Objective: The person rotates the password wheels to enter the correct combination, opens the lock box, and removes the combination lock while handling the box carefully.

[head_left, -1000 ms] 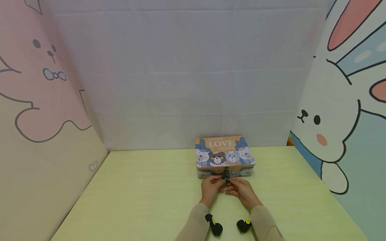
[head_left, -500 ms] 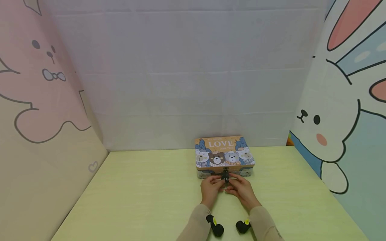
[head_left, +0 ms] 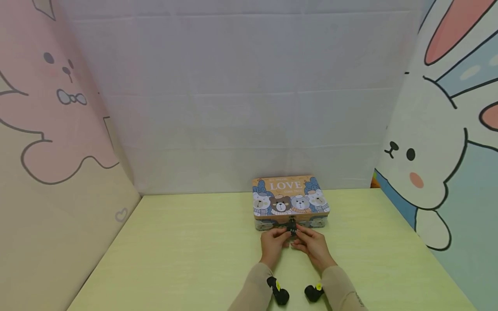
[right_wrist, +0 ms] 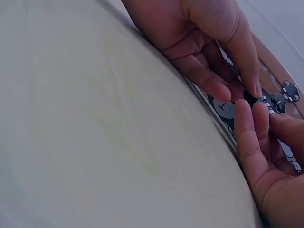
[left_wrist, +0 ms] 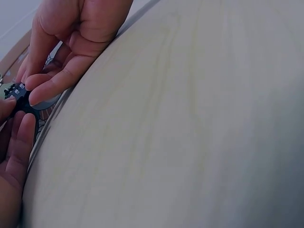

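Note:
A black combination padlock (head_left: 292,226) with small number dials hangs at the front latch (right_wrist: 290,91) of a tin box. The box (head_left: 289,198) carries bear drawings and the word LOVE on its lid, which is down. My left hand (head_left: 273,245) pinches the padlock from its left side. From the other side, my right hand (head_left: 313,247) pinches it too, its thumb by the dials in the right wrist view. The fingers partly cover the padlock in both wrist views, and the digits are too small to read.
The box stands on a pale yellow-green table (head_left: 186,250), close to the white back wall (head_left: 241,108). Printed side panels stand left and right, the right one with a rabbit (head_left: 432,172). Black wrist devices (head_left: 279,296) sit at both sleeves.
The fingers of my right hand shift slightly around the padlock. The box stays in place, and my left hand barely moves.

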`<state>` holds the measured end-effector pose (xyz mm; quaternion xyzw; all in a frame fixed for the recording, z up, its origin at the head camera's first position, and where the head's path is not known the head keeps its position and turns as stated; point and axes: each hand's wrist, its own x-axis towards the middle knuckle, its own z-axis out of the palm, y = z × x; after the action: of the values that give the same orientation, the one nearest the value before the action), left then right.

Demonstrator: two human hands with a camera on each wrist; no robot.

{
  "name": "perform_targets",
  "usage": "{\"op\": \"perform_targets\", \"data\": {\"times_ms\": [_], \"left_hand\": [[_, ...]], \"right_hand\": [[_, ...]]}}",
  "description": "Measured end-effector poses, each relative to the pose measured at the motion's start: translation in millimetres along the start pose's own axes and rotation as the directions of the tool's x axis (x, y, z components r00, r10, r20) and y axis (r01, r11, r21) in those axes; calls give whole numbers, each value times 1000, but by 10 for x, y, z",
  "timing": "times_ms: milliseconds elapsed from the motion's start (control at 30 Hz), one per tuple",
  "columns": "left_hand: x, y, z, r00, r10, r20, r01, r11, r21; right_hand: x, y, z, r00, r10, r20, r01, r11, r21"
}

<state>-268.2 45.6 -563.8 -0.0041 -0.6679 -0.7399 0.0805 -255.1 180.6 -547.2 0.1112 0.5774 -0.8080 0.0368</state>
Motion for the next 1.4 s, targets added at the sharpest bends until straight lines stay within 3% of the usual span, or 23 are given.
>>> {"op": "perform_targets", "data": {"times_ms": [433,667,867,1133,1400], "left_hand": [[-1,53,-24,999,-30,39,31,999,-19],[20,26,-39,996,-73,46,76,995,-65],[14,7,-41,998,-49,46,53,995,-84],[4,16,-45,997,-61,49,64,996,-66],[55,30,-67,982,-142,126,150,987,-64]], "right_hand": [[-11,-15,-3,1000,4,12,-4,1000,-8],[-22,-37,-8,999,8,31,-7,999,-39],[-10,-31,-10,997,30,69,-28,999,-39],[-4,-24,-38,992,60,113,-56,998,-40],[-11,-38,-67,987,55,148,-50,998,-38]]}}
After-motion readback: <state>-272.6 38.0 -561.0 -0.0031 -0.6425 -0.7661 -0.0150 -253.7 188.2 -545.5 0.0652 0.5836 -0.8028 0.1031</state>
